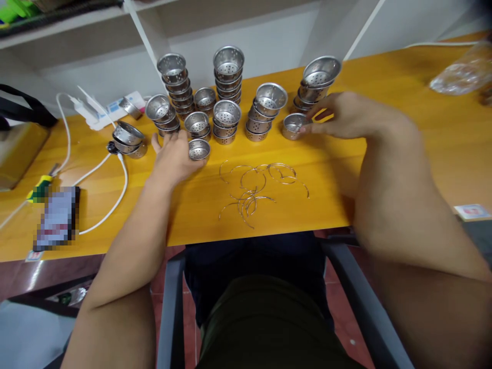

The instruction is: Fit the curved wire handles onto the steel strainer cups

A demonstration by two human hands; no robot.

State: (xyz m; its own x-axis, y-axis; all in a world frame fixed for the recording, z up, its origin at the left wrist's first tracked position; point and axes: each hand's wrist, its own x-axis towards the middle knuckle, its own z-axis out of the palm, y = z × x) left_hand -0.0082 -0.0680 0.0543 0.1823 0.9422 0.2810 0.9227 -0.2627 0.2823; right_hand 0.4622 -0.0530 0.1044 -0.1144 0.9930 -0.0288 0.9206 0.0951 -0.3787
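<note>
My left hand is closed around the left side of a small perforated metal cup, its thumb along the cup's front. Farther right, my right hand pinches the right rim of another small perforated cup resting on the table. Behind that one leans a stack of larger cups. Between my hands stand more nested cups, among them a tilted stack, a short stack and a pair. Taller stacks rise at the back. Several thin curved wire pieces lie loose in front.
On the left are tipped cups, a power strip with white cables, a phone and a yellow-green screwdriver. A clear plastic bag lies at the far right. White shelving borders the back of the yellow table.
</note>
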